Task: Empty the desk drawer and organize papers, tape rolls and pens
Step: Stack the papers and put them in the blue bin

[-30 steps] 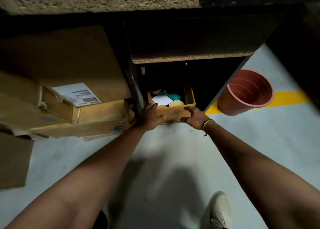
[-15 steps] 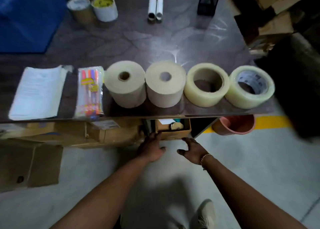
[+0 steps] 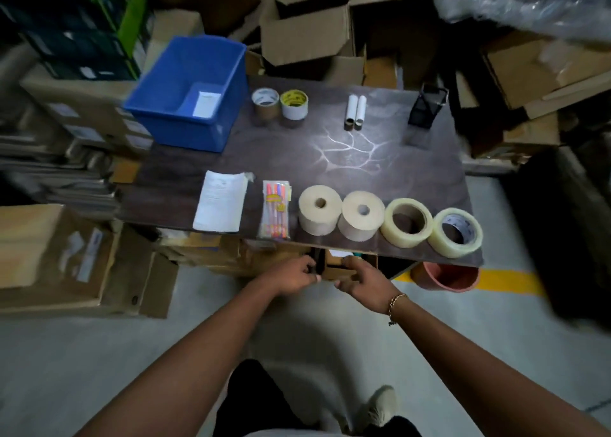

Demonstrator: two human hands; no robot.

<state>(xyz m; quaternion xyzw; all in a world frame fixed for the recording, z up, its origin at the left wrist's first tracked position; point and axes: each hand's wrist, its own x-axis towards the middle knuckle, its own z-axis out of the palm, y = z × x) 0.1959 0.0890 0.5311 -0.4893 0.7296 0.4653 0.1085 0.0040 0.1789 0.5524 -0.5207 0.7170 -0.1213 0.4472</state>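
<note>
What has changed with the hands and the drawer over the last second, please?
The view rose from under the desk to above it. The left hand and right hand, which gripped the drawer front a second ago and let go half a second ago, are on it again. The papers, pen pack and tape rolls kept their row.

Dark brown marbled desk top [image 3: 330, 158], pale veins where light strikes. Deep blue plastic bin [image 3: 188, 96]. White sheaf of printed papers [image 3: 221, 201]. Clear packet of orange, pink and purple pens [image 3: 276, 210]. Two beige paper-tape rolls [image 3: 320, 210]. Two yellowish translucent tape rolls [image 3: 406, 222]. Terracotta-pink plastic bucket [image 3: 446, 276]. Gold chain bracelet [image 3: 395, 302] on my wrist.
</note>
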